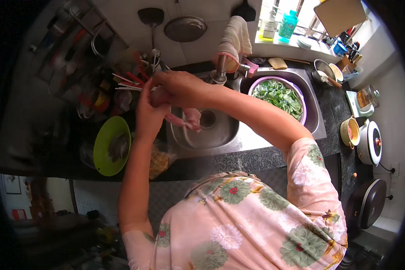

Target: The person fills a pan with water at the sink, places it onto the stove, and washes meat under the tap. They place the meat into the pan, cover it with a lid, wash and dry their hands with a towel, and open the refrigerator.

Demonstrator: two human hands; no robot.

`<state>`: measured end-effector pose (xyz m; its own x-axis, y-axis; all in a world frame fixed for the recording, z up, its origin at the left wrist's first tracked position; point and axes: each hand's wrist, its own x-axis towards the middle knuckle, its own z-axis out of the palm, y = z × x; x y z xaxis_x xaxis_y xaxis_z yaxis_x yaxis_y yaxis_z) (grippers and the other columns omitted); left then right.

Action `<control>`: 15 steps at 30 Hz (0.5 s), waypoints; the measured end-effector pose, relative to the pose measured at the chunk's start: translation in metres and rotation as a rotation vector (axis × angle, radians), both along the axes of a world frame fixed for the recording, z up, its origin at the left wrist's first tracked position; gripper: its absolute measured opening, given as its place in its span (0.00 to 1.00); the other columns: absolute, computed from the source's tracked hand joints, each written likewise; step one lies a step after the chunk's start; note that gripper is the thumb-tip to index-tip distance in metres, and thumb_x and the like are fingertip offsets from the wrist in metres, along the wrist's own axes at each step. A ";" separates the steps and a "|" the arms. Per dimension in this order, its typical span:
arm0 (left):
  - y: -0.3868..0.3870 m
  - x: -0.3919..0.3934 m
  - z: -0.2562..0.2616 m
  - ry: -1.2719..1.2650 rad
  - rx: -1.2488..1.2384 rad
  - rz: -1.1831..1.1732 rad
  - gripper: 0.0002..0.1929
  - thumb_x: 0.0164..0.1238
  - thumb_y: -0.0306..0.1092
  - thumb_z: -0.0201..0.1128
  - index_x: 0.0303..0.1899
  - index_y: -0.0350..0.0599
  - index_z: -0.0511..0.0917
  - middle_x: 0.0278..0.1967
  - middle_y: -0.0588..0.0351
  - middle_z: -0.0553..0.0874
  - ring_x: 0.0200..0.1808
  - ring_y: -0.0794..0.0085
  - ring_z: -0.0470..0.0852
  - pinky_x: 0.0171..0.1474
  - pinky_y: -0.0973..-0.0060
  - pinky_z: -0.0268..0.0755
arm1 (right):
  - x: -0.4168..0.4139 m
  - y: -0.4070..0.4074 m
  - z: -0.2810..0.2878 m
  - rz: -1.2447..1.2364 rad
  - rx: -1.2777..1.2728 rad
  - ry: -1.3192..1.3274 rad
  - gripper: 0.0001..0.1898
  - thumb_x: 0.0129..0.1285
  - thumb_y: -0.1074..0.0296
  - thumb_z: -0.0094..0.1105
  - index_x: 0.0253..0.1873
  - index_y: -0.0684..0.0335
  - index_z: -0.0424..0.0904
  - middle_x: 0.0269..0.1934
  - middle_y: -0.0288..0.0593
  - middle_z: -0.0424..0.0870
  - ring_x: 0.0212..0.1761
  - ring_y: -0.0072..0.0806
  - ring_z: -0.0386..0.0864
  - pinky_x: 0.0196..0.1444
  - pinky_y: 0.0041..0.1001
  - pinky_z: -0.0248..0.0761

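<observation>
A limp piece of raw pink meat (192, 118) hangs from my hands over the left basin of a steel double sink (219, 135). My left hand (150, 108) grips the meat from the near left. My right hand (184, 87) bends over it from the far side, its fingers meeting the left ones around the meat. The fingertips partly hide each other and the meat between them. Below the meat, the basin's drain (207, 118) shows. In the right basin sits a pink-rimmed tub (304, 113) of leafy greens (278, 98) in water.
A green plastic bowl (103, 148) stands tilted on the dark counter at left, beside a clear bag (160, 163) of yellowish food. Behind the sink rises the faucet (219, 76), draped with a cloth (238, 38). Along the right counter are a yellow pot (345, 130) and a white electric cooker (366, 145).
</observation>
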<state>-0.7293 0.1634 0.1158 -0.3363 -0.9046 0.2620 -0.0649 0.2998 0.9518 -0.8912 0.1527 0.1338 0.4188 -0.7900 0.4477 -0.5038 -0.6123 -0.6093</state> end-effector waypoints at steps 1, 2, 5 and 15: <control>0.001 -0.003 0.004 0.055 0.058 0.017 0.33 0.54 0.14 0.57 0.66 0.38 0.63 0.58 0.55 0.75 0.59 0.72 0.75 0.60 0.76 0.67 | -0.002 0.000 -0.001 -0.030 -0.008 -0.001 0.22 0.52 0.66 0.66 0.53 0.61 0.72 0.45 0.54 0.81 0.48 0.51 0.79 0.47 0.42 0.72; 0.002 -0.007 0.008 0.049 0.059 0.011 0.33 0.54 0.14 0.57 0.66 0.38 0.63 0.58 0.55 0.75 0.59 0.72 0.75 0.60 0.76 0.67 | -0.004 0.001 -0.002 -0.036 -0.007 -0.006 0.22 0.52 0.66 0.66 0.53 0.61 0.72 0.45 0.54 0.81 0.48 0.51 0.79 0.47 0.42 0.72; 0.008 -0.013 0.020 0.186 0.086 -0.034 0.33 0.54 0.13 0.51 0.66 0.37 0.63 0.57 0.55 0.75 0.56 0.74 0.77 0.59 0.78 0.68 | -0.008 0.006 -0.007 0.013 -0.067 -0.193 0.23 0.52 0.66 0.67 0.53 0.62 0.71 0.45 0.56 0.81 0.48 0.53 0.79 0.47 0.41 0.72; 0.012 -0.009 0.014 0.248 0.142 -0.054 0.34 0.54 0.14 0.52 0.67 0.36 0.62 0.55 0.52 0.77 0.54 0.72 0.78 0.58 0.76 0.70 | -0.022 0.007 -0.047 0.159 0.526 -0.529 0.16 0.53 0.73 0.61 0.49 0.68 0.75 0.38 0.47 0.83 0.42 0.29 0.80 0.43 0.28 0.72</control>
